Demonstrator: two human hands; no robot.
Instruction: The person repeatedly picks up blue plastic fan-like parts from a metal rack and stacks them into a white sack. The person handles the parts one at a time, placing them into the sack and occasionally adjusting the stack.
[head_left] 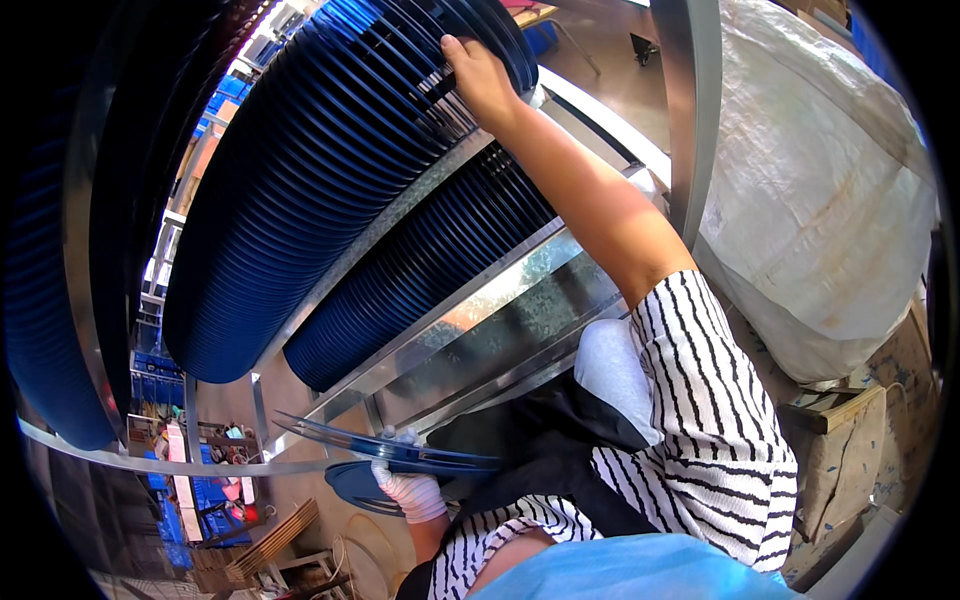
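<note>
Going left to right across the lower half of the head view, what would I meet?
Row of dark blue rounds at the far left, clutter with blue items, white-gloved left hand, black-and-white striped right sleeve, tan box-like object.

- The upper row of blue discs (290, 220) slants across the view, its discs packed face to face.
- At the top end of the upper row, the right hand (482, 88) has its fingers on the disc edges.
- A metal rail (405, 193) runs just under the upper row; beyond it lies a lower row (425, 262).
- Below the upper row, the left hand (408, 490), in a pale covering, grips thin blue discs (450, 460).
- Well right of the upper row bulges a white sack (810, 200).
</note>
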